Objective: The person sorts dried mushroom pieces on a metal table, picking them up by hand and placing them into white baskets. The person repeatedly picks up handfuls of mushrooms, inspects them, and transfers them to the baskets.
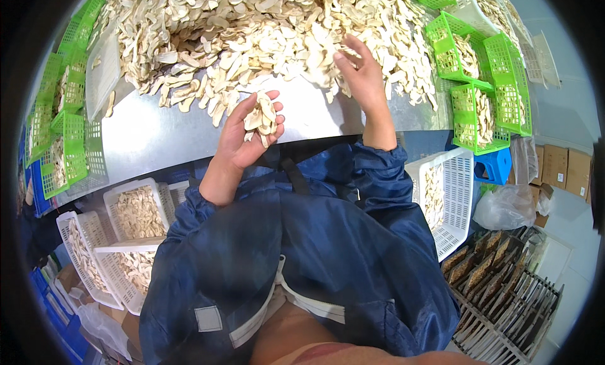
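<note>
A large heap of dried, pale cream slices [264,44], possibly mushroom, is spread over a shiny metal table [156,129]. My left hand [250,129], palm up near the table's front edge, holds several slices [261,114] between thumb and curled fingers. Over the right part of the heap is my right hand [361,74], its fingers apart and no slice plainly in it. Some slices below its fingertips look blurred.
Green plastic baskets [465,48] with slices stand at the table's right, and more green baskets [64,162] at its left. White crates [137,209] of slices sit low at left, another white crate [449,199] at right. A slatted rack [501,289] stands lower right.
</note>
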